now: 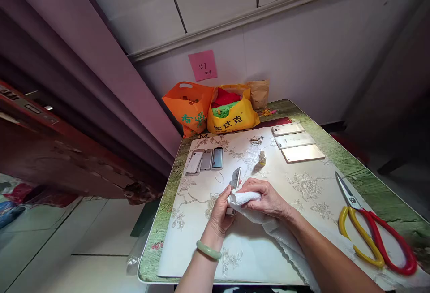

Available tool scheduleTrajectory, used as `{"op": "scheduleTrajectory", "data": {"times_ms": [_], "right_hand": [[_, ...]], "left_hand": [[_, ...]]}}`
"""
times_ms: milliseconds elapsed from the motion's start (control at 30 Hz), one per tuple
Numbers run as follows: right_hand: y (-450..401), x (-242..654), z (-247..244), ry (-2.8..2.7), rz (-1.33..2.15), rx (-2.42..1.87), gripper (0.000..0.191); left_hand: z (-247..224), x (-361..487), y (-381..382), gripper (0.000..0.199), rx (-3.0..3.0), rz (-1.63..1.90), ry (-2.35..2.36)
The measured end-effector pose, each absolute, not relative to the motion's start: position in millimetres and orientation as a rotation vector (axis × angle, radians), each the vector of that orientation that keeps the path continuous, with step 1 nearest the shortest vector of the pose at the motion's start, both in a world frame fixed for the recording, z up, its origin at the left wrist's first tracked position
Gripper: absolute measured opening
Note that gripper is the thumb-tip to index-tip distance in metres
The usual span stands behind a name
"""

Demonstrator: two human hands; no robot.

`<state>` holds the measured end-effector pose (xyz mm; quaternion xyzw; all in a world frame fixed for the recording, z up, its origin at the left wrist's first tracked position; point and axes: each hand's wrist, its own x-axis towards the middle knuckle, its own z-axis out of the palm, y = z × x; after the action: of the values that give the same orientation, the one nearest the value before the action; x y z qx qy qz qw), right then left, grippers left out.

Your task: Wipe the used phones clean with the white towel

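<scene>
My left hand (221,210), with a green bangle on its wrist, is wrapped round a silver phone (236,177) tilted up above the patterned cloth. A white towel (247,197) is bunched in my right hand (268,200) and touches the phone's lower part. The rest of the towel hangs down to the right under my right forearm. Part of the phone is hidden by the towel and fingers. Just beyond my hands a small white bottle (262,158) stands upright.
Several phones lie at the left (195,162) and the right (294,140). Scissors (361,221) with red and yellow handles lie at the right edge. An orange bag (190,105) and a yellow bag (233,118) stand at the back, near a coiled item (256,140).
</scene>
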<state>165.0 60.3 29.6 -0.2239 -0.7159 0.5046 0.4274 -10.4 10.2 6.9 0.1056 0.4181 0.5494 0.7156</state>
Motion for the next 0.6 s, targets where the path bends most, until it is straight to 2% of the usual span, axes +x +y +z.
{"op": "scheduleTrajectory", "data": {"times_ms": [200,300,400,500,600], "right_hand": [[70,168,14,-1.398,0.953,-1.040,0.026],[71,171,14,-1.383,0.928,-1.048,0.026],[62,166,21,-1.618,1.118,-0.745,0.022],[50,160,30,-1.839,1.437,-0.361,0.025],[48,159,31,-1.829,1.605,-0.331,0.032]], "left_hand": [[5,-10,8,0.027,0.240,1.160,0.933],[4,-10,8,0.027,0.250,1.156,0.929],[5,-9,9,0.025,0.200,1.190,0.895],[8,-7,10,0.033,0.187,1.195,0.850],[8,-6,10,0.034,0.191,1.199,0.825]]}}
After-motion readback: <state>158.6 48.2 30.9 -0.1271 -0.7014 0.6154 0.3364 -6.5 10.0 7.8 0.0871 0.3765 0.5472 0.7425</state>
